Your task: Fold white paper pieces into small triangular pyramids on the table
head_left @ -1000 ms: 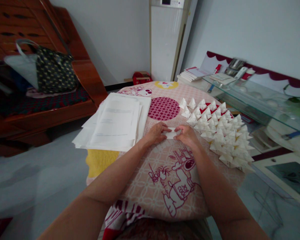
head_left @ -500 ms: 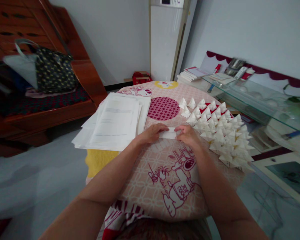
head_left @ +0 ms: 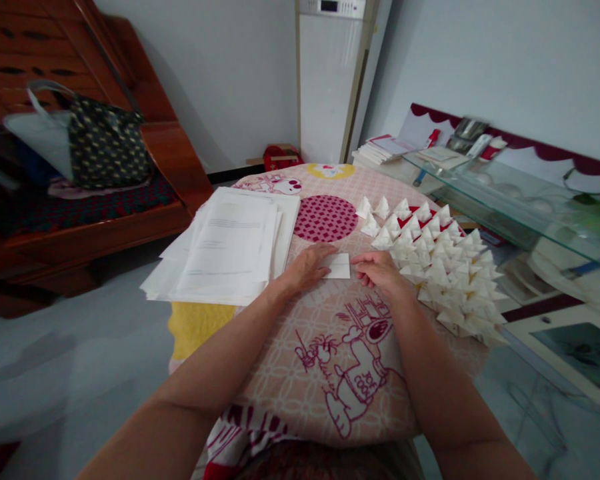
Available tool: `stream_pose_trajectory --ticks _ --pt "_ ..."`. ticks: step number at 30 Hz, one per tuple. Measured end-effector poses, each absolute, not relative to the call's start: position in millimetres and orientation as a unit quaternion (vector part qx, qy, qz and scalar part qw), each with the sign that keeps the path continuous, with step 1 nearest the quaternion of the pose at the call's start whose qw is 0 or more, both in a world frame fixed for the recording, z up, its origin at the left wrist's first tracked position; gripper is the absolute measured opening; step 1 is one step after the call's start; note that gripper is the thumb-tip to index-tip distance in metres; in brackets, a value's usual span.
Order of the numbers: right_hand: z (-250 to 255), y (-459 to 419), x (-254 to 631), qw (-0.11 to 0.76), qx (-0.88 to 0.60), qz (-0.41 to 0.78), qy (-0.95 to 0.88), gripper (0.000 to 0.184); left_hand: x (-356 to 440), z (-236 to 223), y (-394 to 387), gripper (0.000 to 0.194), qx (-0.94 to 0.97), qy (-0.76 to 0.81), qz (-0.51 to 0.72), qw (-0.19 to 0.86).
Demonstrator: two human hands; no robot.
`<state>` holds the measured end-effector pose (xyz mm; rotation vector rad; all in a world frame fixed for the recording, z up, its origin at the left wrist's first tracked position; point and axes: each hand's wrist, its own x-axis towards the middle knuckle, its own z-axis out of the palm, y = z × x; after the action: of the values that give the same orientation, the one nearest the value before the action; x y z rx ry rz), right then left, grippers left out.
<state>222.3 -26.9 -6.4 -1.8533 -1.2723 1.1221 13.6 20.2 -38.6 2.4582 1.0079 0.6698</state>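
Observation:
A small folded piece of white paper (head_left: 339, 266) lies on the patterned tablecloth (head_left: 300, 347), with a crease line across it. My left hand (head_left: 307, 268) has its thumb and fingers closed on the paper's left end, hiding that part. Just off the right edge is my right hand (head_left: 379, 269), index finger pointing at the paper and the other fingers loosely bent; nothing shows in it. Whether that fingertip touches the edge I cannot tell. To the right stand many folded white paper pieces with pointed tips (head_left: 437, 257), set in close rows.
A stack of printed white sheets (head_left: 230, 243) lies on the table's left side. Beyond the right edge is a glass shelf (head_left: 510, 200) with papers and metal containers. A wooden bench (head_left: 170, 167) carrying a dark patterned bag (head_left: 107, 143) stands at the left.
My left hand slid left along the paper, then came back slightly right. My right hand has let go of the paper's right end, which now shows uncovered.

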Motion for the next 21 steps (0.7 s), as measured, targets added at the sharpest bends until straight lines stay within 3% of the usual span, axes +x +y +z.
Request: stream_pose_trajectory --ticks 6,15,21 --pt "-6 -30 221 0.335 -0.650 0.461 -0.503 0.024 14 -39 19 0.065 0.884 0.346 0.239 0.204" --pt "-8 -28 214 0.343 -0.656 0.445 -0.504 0.029 14 -24 13 0.021 0.867 0.323 0.303 0.228" --pt "-15 -23 215 0.392 -0.656 0.416 -0.492 0.033 12 -9 5 0.012 0.839 0.297 0.369 0.268"
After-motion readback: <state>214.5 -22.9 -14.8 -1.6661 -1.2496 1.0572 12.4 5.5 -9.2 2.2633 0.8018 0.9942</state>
